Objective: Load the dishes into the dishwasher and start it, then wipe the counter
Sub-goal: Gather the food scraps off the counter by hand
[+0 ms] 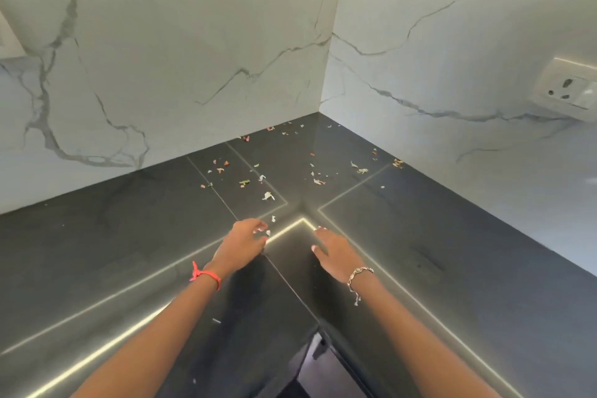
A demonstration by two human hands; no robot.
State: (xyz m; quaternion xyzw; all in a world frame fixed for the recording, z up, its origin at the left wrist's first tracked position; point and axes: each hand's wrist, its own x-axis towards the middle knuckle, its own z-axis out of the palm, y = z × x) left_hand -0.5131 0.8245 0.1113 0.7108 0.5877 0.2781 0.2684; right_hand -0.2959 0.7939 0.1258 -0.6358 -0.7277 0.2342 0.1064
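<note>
Counter: dark polished stone, glossy. Walls: white veined marble-look, smooth. Socket: white plastic.

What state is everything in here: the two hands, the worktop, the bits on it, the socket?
Counter: littered near the corner, not yet wiped.
Food scraps: scattered loose on the counter.
Left hand: fingers curled by a scrap; whether it pinches one is unclear.
Right hand: fingers straight, holding nothing.
Wall socket: nothing plugged in.

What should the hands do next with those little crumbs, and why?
Probably sweep the nearest scraps together with the left hand, toward the open right hand: they lie scattered on the dark counter just beyond both hands, and neither hand holds a cloth.
</note>
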